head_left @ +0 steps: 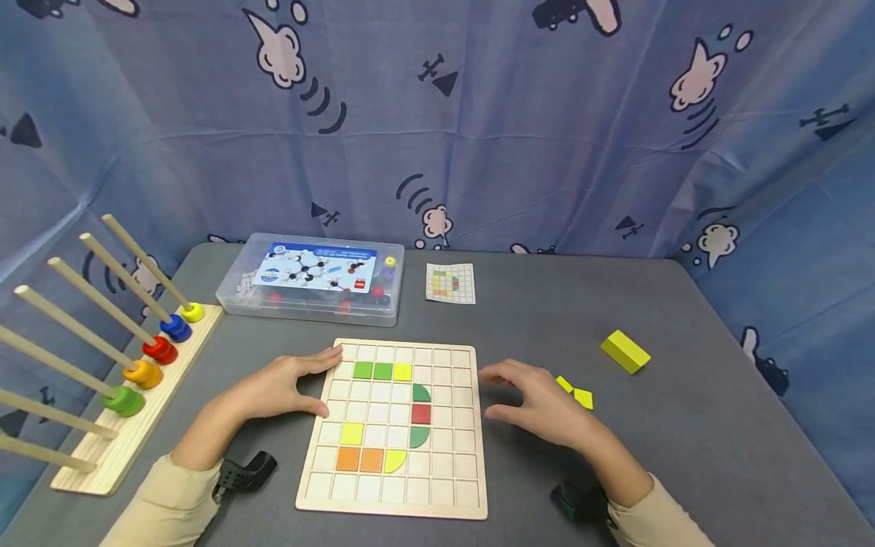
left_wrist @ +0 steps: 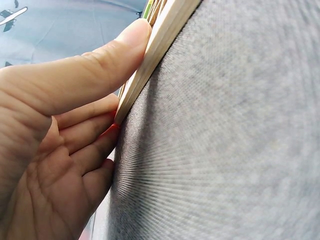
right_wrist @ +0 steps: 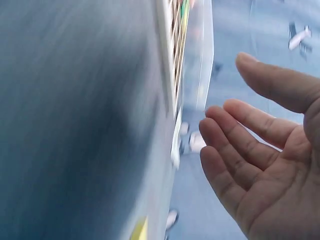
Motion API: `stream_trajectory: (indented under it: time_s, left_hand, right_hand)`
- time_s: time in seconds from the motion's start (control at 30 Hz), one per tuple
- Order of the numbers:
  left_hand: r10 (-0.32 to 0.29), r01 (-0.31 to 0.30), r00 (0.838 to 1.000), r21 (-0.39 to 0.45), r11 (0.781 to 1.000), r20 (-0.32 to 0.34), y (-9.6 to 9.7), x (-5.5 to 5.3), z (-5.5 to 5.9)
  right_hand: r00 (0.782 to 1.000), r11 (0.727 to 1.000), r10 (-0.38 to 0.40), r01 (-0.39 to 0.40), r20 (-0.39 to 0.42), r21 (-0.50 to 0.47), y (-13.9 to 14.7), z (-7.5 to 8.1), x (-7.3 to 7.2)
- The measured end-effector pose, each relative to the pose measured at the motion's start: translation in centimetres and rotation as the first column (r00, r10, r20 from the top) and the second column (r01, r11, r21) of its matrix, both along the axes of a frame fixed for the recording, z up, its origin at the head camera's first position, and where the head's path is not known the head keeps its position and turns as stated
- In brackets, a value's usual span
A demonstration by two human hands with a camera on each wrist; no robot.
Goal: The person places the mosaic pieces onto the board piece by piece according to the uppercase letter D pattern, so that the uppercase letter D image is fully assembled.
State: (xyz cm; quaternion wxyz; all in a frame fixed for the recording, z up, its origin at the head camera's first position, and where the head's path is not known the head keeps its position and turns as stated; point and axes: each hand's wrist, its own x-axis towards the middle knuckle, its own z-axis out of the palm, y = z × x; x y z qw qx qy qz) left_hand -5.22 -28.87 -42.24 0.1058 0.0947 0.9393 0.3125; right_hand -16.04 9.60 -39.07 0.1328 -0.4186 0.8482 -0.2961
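Observation:
A square wooden grid board [head_left: 451,486] lies flat on the table, bearing green squares [head_left: 363,370], yellow squares [head_left: 352,434], a red square [head_left: 421,414], orange squares [head_left: 348,459], dark green quarter-circles [head_left: 419,437] and a yellow quarter-circle [head_left: 394,461]. My left hand [head_left: 290,386] touches the board's left edge with thumb and fingertips; the left wrist view shows the thumb [left_wrist: 132,42] against the wooden side. Just off the right edge hovers my right hand [head_left: 529,399], fingers loosely extended and holding nothing. Two small yellow pieces [head_left: 583,399] lie beside it.
A printed pattern card [head_left: 450,293] lies behind the board, with a clear plastic box [head_left: 311,311] to its left. At the far left stands a wooden bead rack [head_left: 157,395] with upright pegs. A yellow block [head_left: 625,352] sits on the right, and a blue curtain [head_left: 506,175] hangs behind.

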Motion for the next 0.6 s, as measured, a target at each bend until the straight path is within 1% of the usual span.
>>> stream_trajectory:
  time_s: [0.13,0.27,0.37,0.43,0.53,0.6]
  left_hand:
    - [0.001,-0.001,1.000,0.000,1.000,-0.003,-0.1,0.0,0.0]
    - [-0.001,0.001,1.000,-0.001,1.000,-0.004,-0.1,-0.1,-0.2]
    - [-0.004,0.004,1.000,-0.001,1.000,-0.001,-0.2,-0.2,-0.3]
    - [-0.007,0.007,1.000,0.000,1.000,0.002,-0.2,-0.1,-0.3]
    - [-0.005,0.005,1.000,-0.001,1.000,0.006,-0.2,-0.1,-0.3]
    - [-0.004,0.004,1.000,-0.002,1.000,0.007,-0.2,-0.1,-0.3]
  right_hand:
    - [0.995,0.995,-0.096,0.096,-0.010,0.019,3.5,-0.3,-1.3]
    - [0.986,0.986,-0.163,0.162,0.022,0.028,6.8,-0.5,-2.5]
    - [0.978,0.979,-0.200,0.198,0.054,0.041,8.8,-0.8,-3.4]
    - [0.973,0.974,-0.222,0.218,0.062,0.063,9.9,-1.1,-4.0]
    - [0.966,0.965,-0.249,0.241,0.073,0.101,11.0,-1.6,-4.6]
    - [0.965,0.961,-0.255,0.246,0.065,0.124,11.5,-2.1,-4.9]
